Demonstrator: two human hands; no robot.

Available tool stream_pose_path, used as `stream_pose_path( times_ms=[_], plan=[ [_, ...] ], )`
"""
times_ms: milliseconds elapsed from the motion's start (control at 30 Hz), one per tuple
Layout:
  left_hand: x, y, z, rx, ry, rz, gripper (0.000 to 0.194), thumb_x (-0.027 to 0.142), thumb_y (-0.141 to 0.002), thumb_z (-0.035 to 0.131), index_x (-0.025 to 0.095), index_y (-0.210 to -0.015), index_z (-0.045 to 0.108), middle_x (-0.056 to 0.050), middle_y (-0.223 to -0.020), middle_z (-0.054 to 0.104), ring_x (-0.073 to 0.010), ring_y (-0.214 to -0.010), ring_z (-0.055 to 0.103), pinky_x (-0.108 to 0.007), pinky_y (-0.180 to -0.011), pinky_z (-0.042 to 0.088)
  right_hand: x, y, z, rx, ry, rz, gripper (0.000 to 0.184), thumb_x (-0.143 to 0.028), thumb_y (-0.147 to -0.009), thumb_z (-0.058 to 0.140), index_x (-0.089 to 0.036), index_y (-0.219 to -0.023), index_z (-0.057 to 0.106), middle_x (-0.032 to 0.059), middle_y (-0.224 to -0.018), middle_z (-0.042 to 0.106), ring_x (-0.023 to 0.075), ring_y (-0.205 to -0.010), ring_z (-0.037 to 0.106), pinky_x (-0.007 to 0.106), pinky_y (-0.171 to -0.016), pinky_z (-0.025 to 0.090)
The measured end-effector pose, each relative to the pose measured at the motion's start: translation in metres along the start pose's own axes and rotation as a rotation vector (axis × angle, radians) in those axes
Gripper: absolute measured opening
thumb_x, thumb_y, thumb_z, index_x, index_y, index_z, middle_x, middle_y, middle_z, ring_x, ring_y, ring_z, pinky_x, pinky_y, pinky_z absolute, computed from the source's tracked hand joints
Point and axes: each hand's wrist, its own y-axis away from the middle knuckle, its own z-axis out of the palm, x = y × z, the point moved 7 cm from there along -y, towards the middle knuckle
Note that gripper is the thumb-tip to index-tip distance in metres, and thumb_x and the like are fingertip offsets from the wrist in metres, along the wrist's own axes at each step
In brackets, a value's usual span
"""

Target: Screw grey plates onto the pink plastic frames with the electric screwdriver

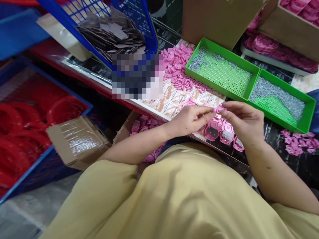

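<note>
My left hand [190, 120] and my right hand [245, 121] meet above the front edge of the table. A small pink plastic part [219, 109] is pinched between the fingertips of both hands. Just beneath it lies a row of pink plastic housings; one housing [213, 127] has a dark grey plate, and its neighbour [226, 132] has a lighter metal plate. Part of the row is hidden behind my hands. Beyond my fingers, a heap of small pink parts [178, 64] spreads over the patterned tabletop.
Two green trays [219, 93] of small silvery pieces stand behind my right hand. A blue basket [153, 36] with thin dark pieces is at the back left. More pink parts [299, 142] lie at right. A cardboard box [74, 141] and a blue crate of red rings [62, 111] stand left.
</note>
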Motion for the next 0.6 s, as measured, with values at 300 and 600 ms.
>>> stream_pose_path(
  times_ms=[300,600],
  plan=[
    [-0.011,0.021,0.004,-0.168,0.056,-0.119,0.042,0.043,-0.099,0.047,0.014,-0.07,0.06,0.003,-0.06,0.057,-0.0089,-0.057,0.053,-0.021,-0.057,0.041,-0.047,0.037,0.025,-0.234,0.637,-0.628,0.018,-0.015,-0.087,0.065,-0.021,-0.103,0.072,0.0036,-0.098,0.076,0.0114,-0.086,0.072,0.022,-0.079,0.058],
    [0.009,0.051,0.001,-0.02,-0.921,0.423,0.024,0.025,-0.098,0.056,0.013,-0.114,0.07,-0.01,-0.124,0.071,-0.0253,-0.117,0.063,-0.04,-0.094,0.05,0.003,0.005,0.036,-0.109,1.016,-0.433,0.024,-0.034,-0.094,0.055,-0.023,-0.094,0.077,0.0025,-0.091,0.075,0.0143,-0.078,0.06,0.027,-0.07,0.044]
  ],
)
